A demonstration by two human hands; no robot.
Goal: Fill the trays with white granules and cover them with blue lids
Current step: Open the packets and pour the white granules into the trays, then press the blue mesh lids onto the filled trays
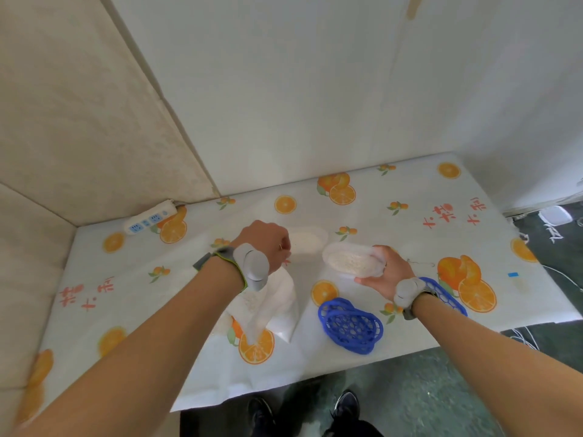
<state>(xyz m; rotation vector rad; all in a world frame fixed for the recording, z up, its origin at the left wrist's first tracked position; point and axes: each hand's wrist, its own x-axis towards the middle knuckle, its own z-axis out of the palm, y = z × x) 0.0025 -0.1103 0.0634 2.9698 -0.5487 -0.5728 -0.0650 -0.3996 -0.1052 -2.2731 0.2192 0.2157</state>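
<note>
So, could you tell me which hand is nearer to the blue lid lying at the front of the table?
The right. The right hand holds a filled tray just behind the blue lid; the left hand is farther off, behind and to the left, above the white bag.

Second blue lid [448, 294] partly hidden, perhaps.

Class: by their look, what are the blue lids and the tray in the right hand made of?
Blue lid: apparently rigid moulded plastic, matte, pierced with round holes. Tray in the right hand: probably thin translucent plastic; white granules show through its wall.
</note>
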